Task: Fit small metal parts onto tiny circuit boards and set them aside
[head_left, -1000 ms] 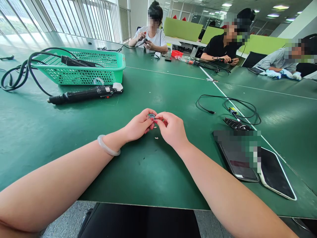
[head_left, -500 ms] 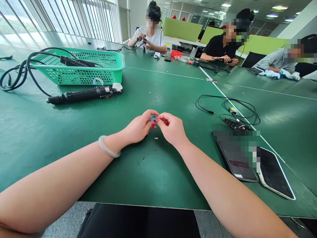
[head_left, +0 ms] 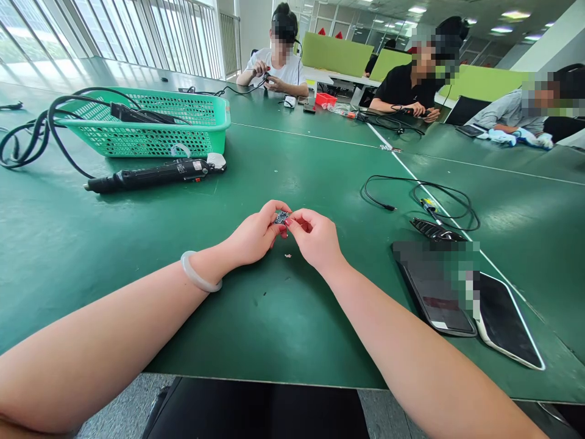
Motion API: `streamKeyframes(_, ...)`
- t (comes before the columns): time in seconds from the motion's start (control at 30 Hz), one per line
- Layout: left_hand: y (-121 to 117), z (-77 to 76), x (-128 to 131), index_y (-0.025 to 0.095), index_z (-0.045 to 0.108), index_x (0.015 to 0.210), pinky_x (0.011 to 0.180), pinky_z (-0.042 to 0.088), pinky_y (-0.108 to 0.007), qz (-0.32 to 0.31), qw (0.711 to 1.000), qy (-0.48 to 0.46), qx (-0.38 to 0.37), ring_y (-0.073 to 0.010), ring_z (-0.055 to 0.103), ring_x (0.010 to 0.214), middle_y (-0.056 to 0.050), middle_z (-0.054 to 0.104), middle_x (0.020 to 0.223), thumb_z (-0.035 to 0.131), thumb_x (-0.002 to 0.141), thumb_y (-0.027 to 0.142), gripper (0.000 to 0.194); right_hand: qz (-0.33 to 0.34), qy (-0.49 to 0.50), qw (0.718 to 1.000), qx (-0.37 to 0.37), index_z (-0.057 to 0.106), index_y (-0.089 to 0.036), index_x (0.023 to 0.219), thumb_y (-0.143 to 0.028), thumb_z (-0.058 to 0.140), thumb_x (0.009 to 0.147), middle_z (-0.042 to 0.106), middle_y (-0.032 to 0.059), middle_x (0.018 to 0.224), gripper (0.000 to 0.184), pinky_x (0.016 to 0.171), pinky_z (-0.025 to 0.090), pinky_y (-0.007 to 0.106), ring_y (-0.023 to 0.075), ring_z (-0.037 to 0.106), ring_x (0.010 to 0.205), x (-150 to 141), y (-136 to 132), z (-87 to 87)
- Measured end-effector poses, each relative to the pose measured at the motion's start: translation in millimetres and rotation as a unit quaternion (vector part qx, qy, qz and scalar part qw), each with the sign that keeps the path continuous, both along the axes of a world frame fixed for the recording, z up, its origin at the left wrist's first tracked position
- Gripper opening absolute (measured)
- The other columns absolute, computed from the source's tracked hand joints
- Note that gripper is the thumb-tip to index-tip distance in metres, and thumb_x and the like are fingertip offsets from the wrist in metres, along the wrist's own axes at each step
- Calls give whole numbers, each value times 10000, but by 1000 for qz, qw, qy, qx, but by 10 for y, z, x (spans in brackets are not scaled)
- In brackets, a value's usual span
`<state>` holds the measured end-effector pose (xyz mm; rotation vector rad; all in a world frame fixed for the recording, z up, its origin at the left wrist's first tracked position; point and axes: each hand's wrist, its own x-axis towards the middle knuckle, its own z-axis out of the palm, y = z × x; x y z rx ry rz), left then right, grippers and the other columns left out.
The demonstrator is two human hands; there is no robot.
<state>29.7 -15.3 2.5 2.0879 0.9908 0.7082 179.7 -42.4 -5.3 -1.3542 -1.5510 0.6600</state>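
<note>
A small dark circuit board (head_left: 281, 217) sits between the fingers of both my hands, just above the green table (head_left: 256, 317). My left hand (head_left: 258, 235) is closed on its left side, thumb below and fingers curled behind. With thumb and index pressed together, my right hand (head_left: 319, 236) pinches at the board's right edge; whether a tiny part is in that pinch is hidden. On the table below my fingers lies a tiny pale scrap (head_left: 287, 255), with a small dark speck (head_left: 264, 294) nearer to me.
A black electric screwdriver (head_left: 155, 175) lies before a green mesh basket (head_left: 150, 122) with cables. To the right are a coiled black cable (head_left: 379, 205), a black phone-like device (head_left: 429, 292) and a white-edged phone (head_left: 507, 317). Several people sit across the table.
Almost nothing differs. Both hands stay on the circuit board, with only a very slight shift of fingers and view.
</note>
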Motion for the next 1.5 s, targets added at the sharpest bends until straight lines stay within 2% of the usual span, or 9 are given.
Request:
streamKeyframes(0.3,-7,12,-5,196,393,1093,575,421,-262,-12,999,-27,-25,-96,491,545,2,586,760,322,909,221,199,-4,-35,999,20,611,-210,654,-279,538,797,606,-28,621,175,564,385,261,100,455,505,17,-2,1)
streamKeyframes(0.43,-35,38,4,197,415,1048,561,404,-257,0,998,-41,-42,-96,472,541,12,582,714,352,893,203,167,11,42,998,-46,628,-214,766,-307,603,751,615,-27,657,98,584,411,268,103,491,542,32,29,-24)
streamKeyframes(0.57,-58,42,23,190,436,1032,550,382,-246,-1,995,-72,-70,-92,457,541,24,562,661,380,888,200,155,56,146,983,-94,625,-207,870,-318,635,715,605,-35,625,191,585,432,269,95,498,529,34,62,-39)
streamKeyframes(0.67,-19,19,29,187,439,1091,537,376,-237,-18,986,-115,-117,-85,458,523,34,542,644,387,895,202,204,71,158,980,-92,637,-196,914,-357,653,704,599,-36,600,265,569,428,265,94,492,519,57,95,-44)
streamKeyframes(0.73,34,7,26,181,446,1112,519,364,-227,-1,976,-154,-153,-77,455,504,34,542,648,382,897,189,225,53,132,986,-85,655,-193,919,-368,654,707,597,-34,605,275,563,421,265,95,487,522,101,121,-49)
streamKeyframes(0.87,147,15,-2,162,495,969,456,289,-207,108,942,-226,-224,-57,386,439,36,515,611,389,877,145,141,-24,-6,998,-55,688,-208,858,-347,639,731,622,-12,679,195,601,422,288,108,485,571,230,158,-80)
streamKeyframes(1.0,189,26,-34,165,504,957,445,276,-200,164,916,-261,-256,-52,397,456,9,576,693,416,867,144,127,-17,-152,987,-43,704,-232,903,-293,649,736,643,7,786,186,621,417,306,119,481,601,278,171,-133)
streamKeyframes(1.2,185,-28,-49,165,534,990,516,345,-203,140,925,-248,-253,-68,519,635,-85,669,1033,528,832,174,159,18,-228,973,-24,703,-229,811,-230,654,746,625,11,828,82,643,405,293,138,521,704,160,183,-171)
streamKeyframes(1.5,225,-90,-76,143,537,1009,612,394,-240,105,929,-242,-258,-93,581,745,-103,680,1033,605,801,172,220,46,-303,952,-1,594,-192,650,-139,523,814,569,32,767,186,645,363,292,159,499,742,161,232,-230)
